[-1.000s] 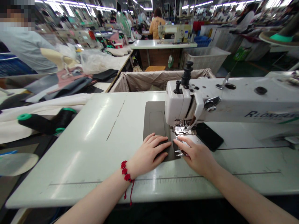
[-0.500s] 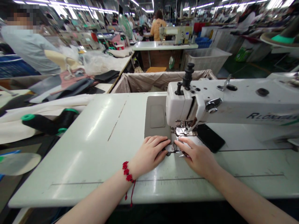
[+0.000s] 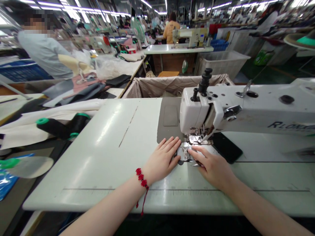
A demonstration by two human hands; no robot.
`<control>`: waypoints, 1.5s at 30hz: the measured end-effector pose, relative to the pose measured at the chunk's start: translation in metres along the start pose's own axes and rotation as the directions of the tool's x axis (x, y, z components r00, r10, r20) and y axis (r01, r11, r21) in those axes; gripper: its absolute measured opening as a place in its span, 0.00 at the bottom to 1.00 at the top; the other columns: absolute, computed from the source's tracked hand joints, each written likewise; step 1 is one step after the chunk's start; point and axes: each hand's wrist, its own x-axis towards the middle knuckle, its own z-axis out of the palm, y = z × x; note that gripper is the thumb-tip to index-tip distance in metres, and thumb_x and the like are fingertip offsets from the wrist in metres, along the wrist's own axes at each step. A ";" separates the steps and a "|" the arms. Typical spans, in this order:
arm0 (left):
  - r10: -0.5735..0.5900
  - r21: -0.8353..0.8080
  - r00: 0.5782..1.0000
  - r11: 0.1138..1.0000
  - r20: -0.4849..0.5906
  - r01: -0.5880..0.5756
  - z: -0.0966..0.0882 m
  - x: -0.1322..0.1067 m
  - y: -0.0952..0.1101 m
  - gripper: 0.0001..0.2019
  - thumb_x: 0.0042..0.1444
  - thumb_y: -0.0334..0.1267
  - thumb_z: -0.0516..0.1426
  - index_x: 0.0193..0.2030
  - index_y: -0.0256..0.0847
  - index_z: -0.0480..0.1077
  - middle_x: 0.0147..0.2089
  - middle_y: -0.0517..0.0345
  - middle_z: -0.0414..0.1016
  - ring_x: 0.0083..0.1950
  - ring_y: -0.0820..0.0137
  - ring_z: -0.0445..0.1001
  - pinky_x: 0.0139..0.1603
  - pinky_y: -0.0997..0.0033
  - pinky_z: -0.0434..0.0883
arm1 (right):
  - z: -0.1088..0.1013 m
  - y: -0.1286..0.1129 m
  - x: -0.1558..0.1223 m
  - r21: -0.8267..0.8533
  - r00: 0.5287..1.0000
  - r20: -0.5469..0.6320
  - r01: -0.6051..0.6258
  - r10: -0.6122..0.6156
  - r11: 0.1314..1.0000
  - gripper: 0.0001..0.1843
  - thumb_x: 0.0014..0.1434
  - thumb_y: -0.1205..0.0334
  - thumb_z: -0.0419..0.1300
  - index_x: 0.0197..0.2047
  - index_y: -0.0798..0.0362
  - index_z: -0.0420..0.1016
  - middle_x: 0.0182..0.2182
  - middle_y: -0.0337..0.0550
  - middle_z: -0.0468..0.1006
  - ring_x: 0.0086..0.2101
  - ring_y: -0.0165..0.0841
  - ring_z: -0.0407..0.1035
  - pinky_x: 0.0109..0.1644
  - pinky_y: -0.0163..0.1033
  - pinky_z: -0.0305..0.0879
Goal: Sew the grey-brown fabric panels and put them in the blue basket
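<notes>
Since the grey panel [image 3: 169, 127] lies flat on the glossy white sewing table [image 3: 103, 144], reaching toward the presser foot [image 3: 199, 140], it will probably handle as a thin, fairly stiff sheet of leather-like material, light but apt to slide on that slick top. The safest hold looks to be flat-palmed on its broad part, well clear of the needle area. A raised rectangular patch [image 3: 170, 115] sits on its far half. The left hand [image 3: 161, 160] is open, fingers spread and pressing down on the panel's near end, gripping nothing. The right hand [image 3: 211, 170] is curled, its fingers [image 3: 197, 156] close beside the foot, and it seems to pinch small thread snips [image 3: 184, 160], though the fingers hide much of them, so that hold is not certain. A red knotted bracelet [image 3: 141, 177] circles the left wrist. A black phone [image 3: 226, 147] lies face up just right of the foot, and black thread spools with green ends [image 3: 61, 127] lie on cloth to the left. Along the sewing machine arm [image 3: 258, 111], the lettering [image 3: 287, 124] reads "RLOND", with the rest cut off by the frame. The table's ruler scale [image 3: 172, 190] has figures too small to read.
</notes>
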 end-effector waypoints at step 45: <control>-0.297 0.163 0.941 0.933 -0.162 0.322 -0.036 -0.039 -0.018 0.28 0.66 0.50 0.47 0.66 0.36 0.57 0.58 0.35 0.69 0.62 0.47 0.65 0.60 0.43 0.60 | -0.009 -0.010 -0.004 -0.013 0.999 -0.041 0.001 -0.001 1.000 0.27 0.61 0.66 0.53 0.63 0.42 0.65 0.60 0.39 0.68 0.49 0.38 0.71 0.46 0.42 0.70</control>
